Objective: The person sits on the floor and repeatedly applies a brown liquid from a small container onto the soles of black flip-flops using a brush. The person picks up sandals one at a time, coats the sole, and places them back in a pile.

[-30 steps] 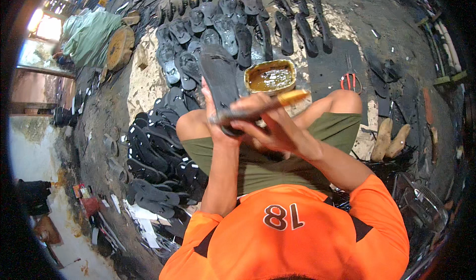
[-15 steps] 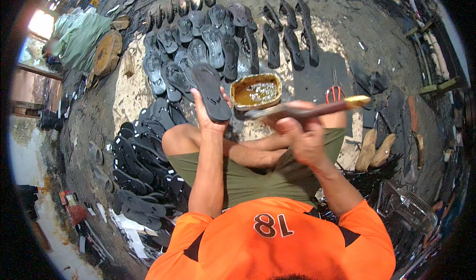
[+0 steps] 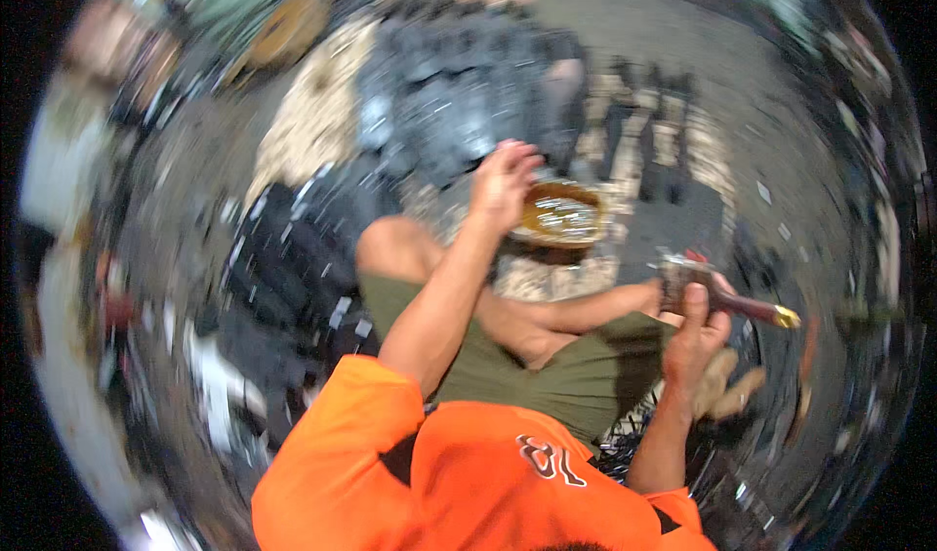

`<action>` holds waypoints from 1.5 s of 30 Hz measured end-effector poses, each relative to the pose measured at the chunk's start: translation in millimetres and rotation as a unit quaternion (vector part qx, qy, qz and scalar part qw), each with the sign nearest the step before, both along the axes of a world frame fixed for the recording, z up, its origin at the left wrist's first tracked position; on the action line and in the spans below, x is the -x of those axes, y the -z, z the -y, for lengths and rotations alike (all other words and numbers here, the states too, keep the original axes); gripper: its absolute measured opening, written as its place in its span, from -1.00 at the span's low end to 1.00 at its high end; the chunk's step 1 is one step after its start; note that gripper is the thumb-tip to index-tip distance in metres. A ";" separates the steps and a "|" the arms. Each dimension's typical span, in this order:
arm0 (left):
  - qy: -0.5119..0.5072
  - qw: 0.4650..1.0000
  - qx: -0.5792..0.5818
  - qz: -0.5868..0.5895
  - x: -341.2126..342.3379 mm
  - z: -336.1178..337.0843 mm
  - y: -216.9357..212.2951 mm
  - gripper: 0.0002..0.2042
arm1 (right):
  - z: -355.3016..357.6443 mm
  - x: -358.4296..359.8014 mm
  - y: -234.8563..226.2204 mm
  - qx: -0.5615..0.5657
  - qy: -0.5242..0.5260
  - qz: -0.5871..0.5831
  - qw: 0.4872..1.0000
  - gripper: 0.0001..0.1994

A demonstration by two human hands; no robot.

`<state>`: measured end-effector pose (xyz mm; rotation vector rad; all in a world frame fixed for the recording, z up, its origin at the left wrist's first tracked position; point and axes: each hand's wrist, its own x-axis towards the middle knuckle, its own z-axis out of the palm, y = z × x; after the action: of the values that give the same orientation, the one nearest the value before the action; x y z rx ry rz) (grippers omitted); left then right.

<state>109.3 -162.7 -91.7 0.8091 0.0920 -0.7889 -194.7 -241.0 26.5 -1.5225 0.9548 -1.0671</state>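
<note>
fingers (image 3: 695, 309) of our right hand (image 3: 691, 341) wrap round the handle of a brush (image 3: 727, 297), thumb up along it, so the grip is pressed shut on the tool. we see the brush lying nearly level, its yellowish tip pointing toward the right rim of the view, over the floor just right of our right knee. our left hand (image 3: 503, 182) is raised further out, its fingers loosely curled and apart, holding nothing we can make out; it hangs just beside the left rim of a tin of amber glue (image 3: 561, 214), and blur stops us telling whether it touches it. we find the tin on the floor just beyond our folded legs in green shorts (image 3: 576, 380). dark sandal soles (image 3: 459, 92) lie in rows beyond the tin, and another dark heap (image 3: 283, 258) lies on our left. everything is smeared by motion.
</note>
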 end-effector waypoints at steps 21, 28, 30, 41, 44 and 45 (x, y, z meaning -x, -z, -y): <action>-0.190 0.585 -0.532 0.583 -24.6 -341.4 -93.5 -0.73 | 64.7 -143.9 174.7 0.180 -0.287 -0.335 0.879 -0.69; -0.024 0.567 -0.540 0.622 67.4 -268.0 -73.0 -0.57 | 79.5 -109.9 150.7 0.143 -0.236 -0.065 0.959 -0.82; -0.031 0.599 -0.521 0.607 59.4 -257.2 -77.3 -0.56 | 106.6 -69.1 149.5 0.260 -0.263 -0.281 0.886 -0.83; 0.041 0.996 -0.015 0.072 97.7 -140.0 -93.0 -0.47 | 19.3 -119.6 -24.7 -0.108 -0.183 0.127 0.969 -0.68; 0.088 0.992 0.091 0.018 114.6 -113.1 -111.6 -0.52 | -39.3 -137.0 1.1 0.144 -0.212 0.094 0.962 -0.69; 0.083 0.992 0.096 0.005 110.8 -108.4 -110.9 -0.52 | -45.9 -136.6 17.9 0.261 -0.201 0.097 0.939 -0.65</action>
<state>-1.5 -54.3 19.3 0.6425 -0.0607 -0.9345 -58.1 -195.1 8.6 -1.8924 0.2002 -1.1901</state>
